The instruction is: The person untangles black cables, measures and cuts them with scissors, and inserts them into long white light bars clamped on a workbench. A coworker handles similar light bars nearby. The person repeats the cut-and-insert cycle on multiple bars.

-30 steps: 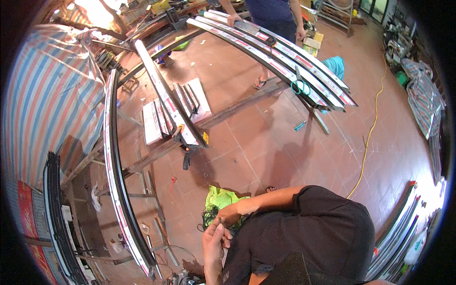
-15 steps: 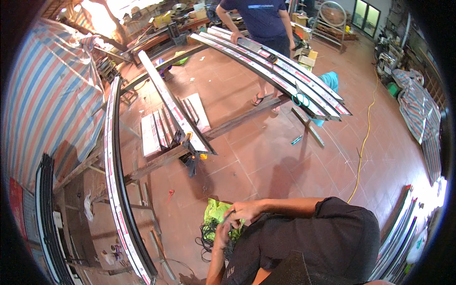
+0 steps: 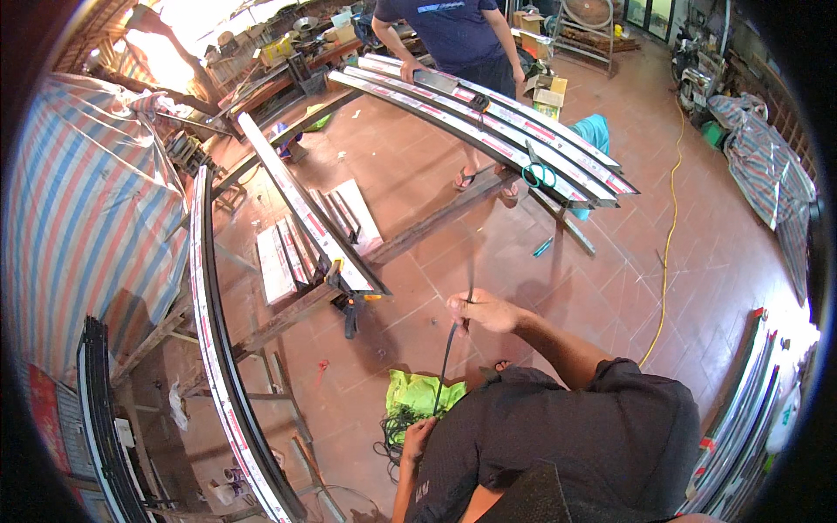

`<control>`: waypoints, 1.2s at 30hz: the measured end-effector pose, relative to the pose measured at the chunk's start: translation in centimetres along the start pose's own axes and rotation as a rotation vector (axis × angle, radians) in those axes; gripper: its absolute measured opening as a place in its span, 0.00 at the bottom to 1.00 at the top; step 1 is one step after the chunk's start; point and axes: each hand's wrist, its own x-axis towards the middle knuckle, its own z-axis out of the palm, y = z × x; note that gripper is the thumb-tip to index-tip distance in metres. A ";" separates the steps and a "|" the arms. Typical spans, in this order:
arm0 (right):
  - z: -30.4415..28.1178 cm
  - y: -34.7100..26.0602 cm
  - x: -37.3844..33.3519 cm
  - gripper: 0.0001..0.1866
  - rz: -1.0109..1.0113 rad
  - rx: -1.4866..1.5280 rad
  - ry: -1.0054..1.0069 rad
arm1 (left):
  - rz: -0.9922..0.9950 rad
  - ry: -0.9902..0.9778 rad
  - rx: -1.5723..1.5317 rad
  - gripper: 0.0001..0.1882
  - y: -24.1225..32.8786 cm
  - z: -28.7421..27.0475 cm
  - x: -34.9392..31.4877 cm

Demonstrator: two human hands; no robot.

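Observation:
A thin black rubber strip [image 3: 445, 366] runs taut and slightly slanted between my two hands. My right hand [image 3: 486, 312] pinches it higher up, out over the floor, and a short blurred end sticks up beyond the fingers. Lower down, close to my body, my left hand [image 3: 418, 440] is closed around the same strip. Just beside the left hand lies a bright green plastic bag [image 3: 425, 389], with a loose tangle of black strip [image 3: 394, 426] over and around it. My sleeve and body hide part of the bag.
Long white-and-black profiles [image 3: 218, 349] rest on a rusty metal frame [image 3: 436, 222]. A clamp [image 3: 349, 314] hangs at one profile [image 3: 305, 205]. Scissors [image 3: 539, 174] lie on the far profiles, where another person [image 3: 453, 35] stands. A yellow cable [image 3: 670, 235] crosses the floor.
My hands were together over the green bag. The right hand has moved up and away, drawing the strip out straight, while the left has dropped slightly nearer my body.

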 end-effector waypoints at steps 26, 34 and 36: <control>-10.9 -1.5 -2.1 0.21 -0.203 0.037 0.725 | -0.151 0.131 0.375 0.25 -6.3 1.8 -0.4; -26.1 -2.4 -1.9 0.18 -0.163 -0.717 1.191 | -0.246 0.180 0.454 0.25 -8.8 3.5 -2.0; -29.7 -2.7 -1.8 0.18 -0.098 -0.860 1.221 | -0.260 0.203 0.465 0.25 -8.7 4.1 -2.2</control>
